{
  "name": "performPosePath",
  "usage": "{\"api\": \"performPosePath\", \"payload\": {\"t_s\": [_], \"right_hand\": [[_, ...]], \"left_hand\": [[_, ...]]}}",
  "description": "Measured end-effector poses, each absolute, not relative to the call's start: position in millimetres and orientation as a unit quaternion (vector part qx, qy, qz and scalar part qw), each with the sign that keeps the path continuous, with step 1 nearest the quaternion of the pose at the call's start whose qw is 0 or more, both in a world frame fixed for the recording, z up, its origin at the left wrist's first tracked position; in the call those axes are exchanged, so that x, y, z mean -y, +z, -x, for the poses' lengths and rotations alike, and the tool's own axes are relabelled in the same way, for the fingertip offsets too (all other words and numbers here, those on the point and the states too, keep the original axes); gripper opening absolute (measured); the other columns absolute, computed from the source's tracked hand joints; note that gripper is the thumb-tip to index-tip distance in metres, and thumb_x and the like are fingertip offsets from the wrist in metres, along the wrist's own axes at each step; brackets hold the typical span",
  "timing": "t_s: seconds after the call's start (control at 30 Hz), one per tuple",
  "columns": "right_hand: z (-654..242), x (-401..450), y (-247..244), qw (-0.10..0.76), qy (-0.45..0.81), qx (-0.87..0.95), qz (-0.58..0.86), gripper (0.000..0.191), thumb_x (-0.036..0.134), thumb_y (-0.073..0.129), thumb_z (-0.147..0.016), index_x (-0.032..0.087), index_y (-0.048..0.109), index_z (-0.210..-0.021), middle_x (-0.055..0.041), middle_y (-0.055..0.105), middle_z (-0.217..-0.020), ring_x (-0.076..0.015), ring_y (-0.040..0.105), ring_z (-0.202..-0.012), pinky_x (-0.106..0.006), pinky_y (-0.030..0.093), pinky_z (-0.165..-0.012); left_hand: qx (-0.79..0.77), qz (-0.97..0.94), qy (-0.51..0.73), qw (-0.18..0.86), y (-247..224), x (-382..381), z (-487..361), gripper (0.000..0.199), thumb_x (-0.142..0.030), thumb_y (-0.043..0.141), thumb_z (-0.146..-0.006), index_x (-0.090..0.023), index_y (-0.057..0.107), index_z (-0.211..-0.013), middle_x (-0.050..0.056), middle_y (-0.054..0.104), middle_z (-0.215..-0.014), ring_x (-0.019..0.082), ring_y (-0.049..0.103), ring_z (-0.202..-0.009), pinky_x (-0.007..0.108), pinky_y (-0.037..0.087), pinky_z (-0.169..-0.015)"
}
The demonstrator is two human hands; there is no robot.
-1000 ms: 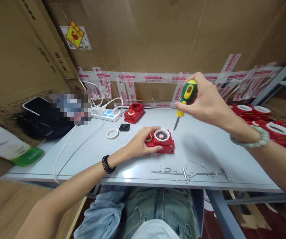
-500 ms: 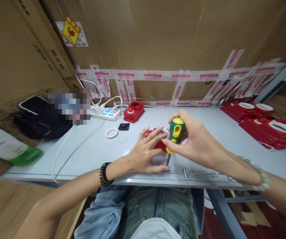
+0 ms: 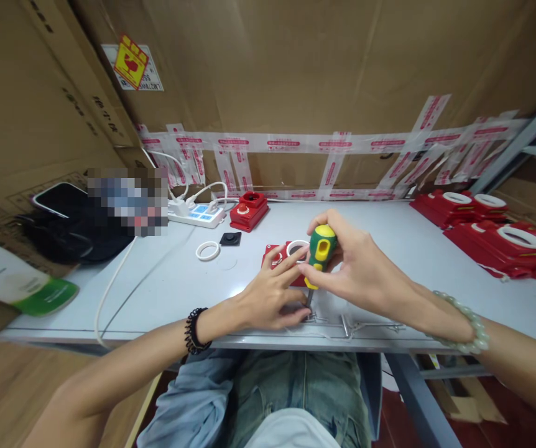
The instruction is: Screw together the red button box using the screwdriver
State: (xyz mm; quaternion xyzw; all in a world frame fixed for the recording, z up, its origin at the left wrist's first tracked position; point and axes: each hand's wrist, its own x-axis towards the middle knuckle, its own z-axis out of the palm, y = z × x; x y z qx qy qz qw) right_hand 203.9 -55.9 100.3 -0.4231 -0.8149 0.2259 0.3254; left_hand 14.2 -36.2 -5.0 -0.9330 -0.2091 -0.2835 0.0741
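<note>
My right hand (image 3: 342,255) is wrapped around the green and yellow handle of a screwdriver (image 3: 323,246), its shaft pointing down at the table's front. Thumb and index finger of my left hand (image 3: 275,289) close together at the screwdriver's tip; whatever lies between them is too small to make out. The other left fingers stretch over a red housing (image 3: 272,252) with a white ring (image 3: 297,249) on it. Small metal pieces (image 3: 314,317), perhaps screws, lie beside the tip, on or near clear plastic.
Behind stands another red housing (image 3: 249,211) beside a white power strip (image 3: 198,214). A loose white ring (image 3: 207,251) and a black square part (image 3: 230,239) lie to the left. Several red housings (image 3: 492,246) sit at right. A metal T-shaped tool (image 3: 346,325) lies near the front edge.
My left thumb and index finger have drawn together at the screwdriver's tip. The screwdriver has shifted slightly left, and more of the red housing shows.
</note>
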Motion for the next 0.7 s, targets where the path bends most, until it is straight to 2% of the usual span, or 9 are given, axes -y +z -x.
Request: {"api": "performPosePath", "payload": {"t_s": [0.17,0.3,0.33,0.4,0.47,0.5,0.6,0.7], "right_hand": [[-210.1,56.2,113.4,0.373,0.189,0.793,0.443,0.036,0.024,0.068,-0.071,0.024,0.043,-0.098,0.0045,0.057,-0.07,-0.0124,0.055,-0.057,-0.025,0.044,-0.05],[-220.8,51.2,118.4,0.41,0.149,0.774,0.459,0.039,0.025,0.071,-0.069,0.024,0.044,-0.097,0.0027,0.059,-0.073,-0.015,0.058,-0.06,-0.028,0.046,-0.051],[-223.0,49.3,118.0,0.42,0.137,0.768,0.463,0.039,0.026,0.071,-0.069,0.024,0.044,-0.098,0.0024,0.059,-0.074,-0.0156,0.058,-0.061,-0.028,0.046,-0.051],[-226.0,45.0,115.6,0.43,0.122,0.761,0.47,0.04,0.028,0.072,-0.069,0.024,0.044,-0.097,0.0024,0.058,-0.074,-0.0158,0.058,-0.061,-0.029,0.047,-0.051],[-227.0,40.8,112.3,0.429,0.12,0.758,0.477,0.04,0.027,0.072,-0.068,0.024,0.043,-0.096,0.0032,0.056,-0.072,-0.0149,0.056,-0.06,-0.028,0.047,-0.051],[-227.1,38.9,110.7,0.426,0.122,0.757,0.48,0.041,0.026,0.073,-0.068,0.024,0.043,-0.096,0.0035,0.055,-0.071,-0.0143,0.055,-0.058,-0.028,0.046,-0.05],[-227.1,34.4,107.2,0.428,0.122,0.758,0.477,0.04,0.025,0.073,-0.068,0.025,0.043,-0.095,0.0032,0.054,-0.072,-0.0138,0.055,-0.058,-0.028,0.046,-0.05],[-227.8,31.8,105.8,0.432,0.113,0.762,0.47,0.039,0.025,0.072,-0.069,0.025,0.043,-0.095,0.0032,0.055,-0.074,-0.0143,0.055,-0.06,-0.029,0.046,-0.052]], "left_hand": [[0.217,0.941,-0.258,0.039,1.1,37.2,-12.0,0.02,-0.038,0.06,-0.085,-0.026,0.076,-0.084,0.01,0.061,-0.13,0.036,0.043,-0.135,0.058,0.02,-0.113],[0.232,0.915,-0.327,0.042,4.7,33.2,-7.1,0.014,-0.031,0.059,-0.08,-0.022,0.069,-0.085,0.011,0.061,-0.129,0.033,0.05,-0.128,0.052,0.031,-0.107],[0.247,0.904,-0.346,0.041,4.9,30.8,-5.8,0.018,-0.031,0.06,-0.08,-0.022,0.067,-0.093,0.012,0.06,-0.129,0.032,0.051,-0.126,0.051,0.033,-0.105],[0.288,0.888,-0.358,0.025,4.8,24.5,-3.5,0.039,-0.035,0.062,-0.08,-0.02,0.059,-0.117,0.016,0.054,-0.135,0.032,0.049,-0.127,0.05,0.035,-0.105],[0.321,0.888,-0.329,-0.016,4.7,17.6,-1.7,0.06,-0.042,0.063,-0.083,-0.02,0.045,-0.136,0.019,0.043,-0.145,0.033,0.044,-0.133,0.05,0.035,-0.106],[0.329,0.892,-0.307,-0.043,4.7,14.5,-1.0,0.065,-0.045,0.063,-0.084,-0.02,0.04,-0.14,0.019,0.04,-0.148,0.033,0.041,-0.135,0.05,0.035,-0.107],[0.335,0.901,-0.258,-0.097,5.5,8.7,0.8,0.06,-0.046,0.058,-0.09,-0.022,0.039,-0.142,0.017,0.043,-0.144,0.031,0.044,-0.133,0.047,0.037,-0.107],[0.339,0.902,-0.245,-0.108,6.7,7.7,1.5,0.054,-0.047,0.055,-0.093,-0.024,0.043,-0.141,0.014,0.049,-0.135,0.028,0.052,-0.122,0.045,0.041,-0.104]]}}
